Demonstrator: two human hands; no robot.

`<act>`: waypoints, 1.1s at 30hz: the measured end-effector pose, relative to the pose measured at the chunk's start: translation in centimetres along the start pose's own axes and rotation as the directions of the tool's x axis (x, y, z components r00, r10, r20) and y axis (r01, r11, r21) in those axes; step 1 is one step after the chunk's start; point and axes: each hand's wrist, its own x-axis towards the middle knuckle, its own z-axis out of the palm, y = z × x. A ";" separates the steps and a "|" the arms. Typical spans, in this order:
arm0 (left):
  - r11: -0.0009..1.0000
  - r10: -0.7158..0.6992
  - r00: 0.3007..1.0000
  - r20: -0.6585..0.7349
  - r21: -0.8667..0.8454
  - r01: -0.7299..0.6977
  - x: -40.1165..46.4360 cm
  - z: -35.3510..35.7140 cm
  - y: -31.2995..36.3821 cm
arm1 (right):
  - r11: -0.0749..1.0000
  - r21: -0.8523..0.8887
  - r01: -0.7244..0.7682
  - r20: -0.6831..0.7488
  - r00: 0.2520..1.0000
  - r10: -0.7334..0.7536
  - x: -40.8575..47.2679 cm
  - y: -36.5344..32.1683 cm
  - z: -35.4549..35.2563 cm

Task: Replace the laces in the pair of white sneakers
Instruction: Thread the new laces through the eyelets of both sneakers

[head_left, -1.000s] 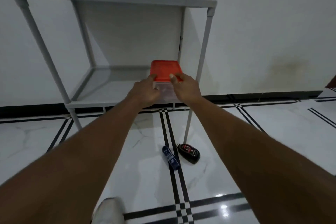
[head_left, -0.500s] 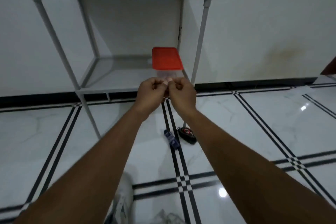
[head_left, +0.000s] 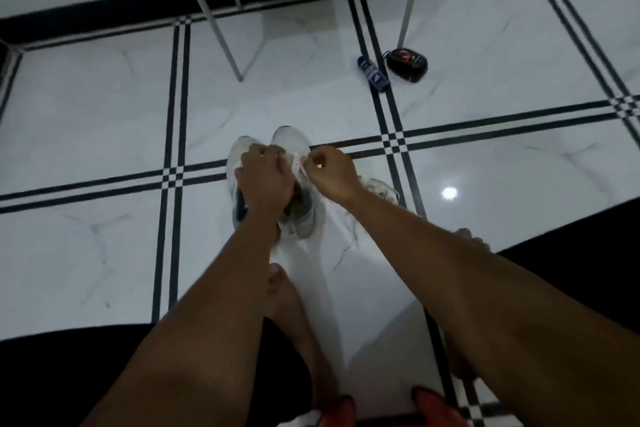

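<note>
Two white sneakers stand side by side on the tiled floor, toes pointing away from me: the left sneaker [head_left: 239, 149] and the right sneaker [head_left: 290, 138]. My left hand [head_left: 265, 178] lies over both, its fingers curled onto the lacing area of the right sneaker. My right hand [head_left: 332, 174] pinches a white lace [head_left: 302, 168] at that sneaker's right side. Both hands hide most of the eyelets. A loose heap of white laces [head_left: 381, 189] lies on the floor just right of my right wrist.
A blue bottle [head_left: 373, 74] and a black oval case [head_left: 407, 64] lie on the floor beyond the sneakers, by a white rack's legs [head_left: 225, 35]. My bare feet [head_left: 285, 295] are behind the sneakers. Black skirting runs along the wall.
My hands came away from the red-lidded box on the rack shelf and dropped to the sneakers on the floor. The view tilted down from the rack to the floor.
</note>
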 end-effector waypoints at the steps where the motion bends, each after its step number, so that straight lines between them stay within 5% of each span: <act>1: 0.990 -0.045 0.998 -0.043 0.130 0.051 -0.7 0.4 -2.0 | 0.996 -0.081 0.023 0.076 0.997 -0.017 -0.4 0.5 1.2; 4: 0.948 -0.295 0.953 0.071 0.149 0.282 -1.9 1.2 -4.8 | 0.953 -0.274 0.133 0.239 0.969 -0.067 -1.8 0.9 4.0; 6: 0.965 -0.231 0.947 0.224 0.176 0.194 -2.2 2.0 -5.1 | 0.921 -0.354 0.160 0.262 0.963 -0.067 -2.7 1.0 4.7; 10: 0.993 -0.088 0.959 0.269 0.105 0.062 -1.6 3.3 -2.8 | 0.917 -0.378 0.125 0.182 0.981 -0.059 -1.7 3.1 2.0; 17: 0.985 0.076 0.884 0.462 0.103 -0.139 0.3 6.7 6.3 | 0.893 -0.438 0.100 0.145 0.989 -0.039 1.4 8.8 -6.7; 24: 0.963 0.062 0.897 0.438 0.210 -0.170 1.0 6.2 4.3 | 0.916 -0.385 0.110 0.145 0.988 -0.057 2.6 10.0 -6.1; 28: 0.905 -0.112 0.911 0.398 0.419 -0.072 1.1 4.7 3.1 | 0.933 -0.336 0.131 0.162 0.984 -0.080 2.3 9.1 -6.6; 31: 0.935 0.110 0.957 0.267 0.298 -0.191 1.2 4.5 6.3 | 0.981 -0.187 0.057 -0.025 0.998 -0.063 1.8 9.6 -8.2; 33: 0.918 0.323 0.875 0.360 0.107 -0.383 1.0 5.3 9.3 | 0.967 -0.249 0.056 -0.143 0.985 -0.094 1.3 11.4 -9.2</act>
